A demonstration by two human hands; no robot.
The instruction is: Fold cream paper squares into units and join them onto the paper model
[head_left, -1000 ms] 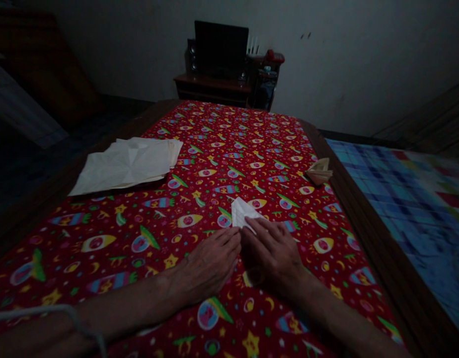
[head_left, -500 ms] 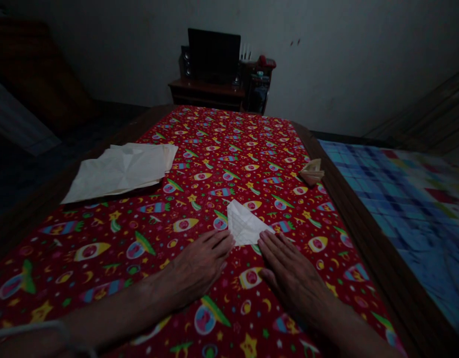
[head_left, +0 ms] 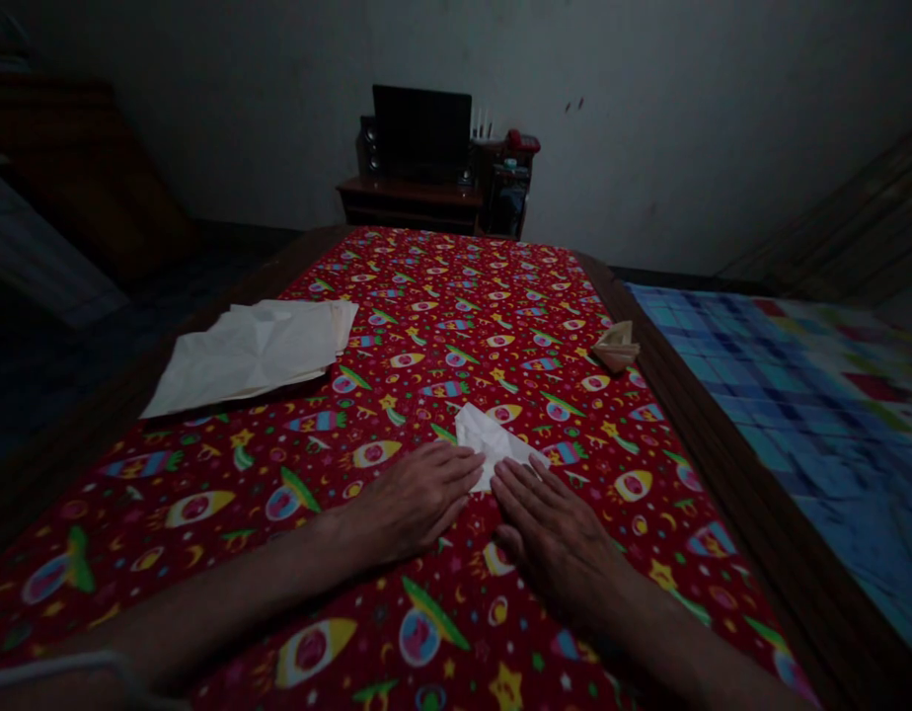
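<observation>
Red patterned cloth [head_left: 418,410] lies beneath the left hand [head_left: 420,494] and right hand [head_left: 558,521], both flat, touching folded white paper [head_left: 487,433] ahead.

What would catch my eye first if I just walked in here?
Probably the red rocket-patterned cloth, running from the foreground towards a dark screen. Against it stand out the folded white paper near the middle and the pale stacked sheets at left.

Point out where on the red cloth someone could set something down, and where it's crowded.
Red cloth lies bare between the paper stack and the folded tan paper, and beyond both toward the television. It is crowded nearer, where the left hand and right hand touch the white paper.
</observation>
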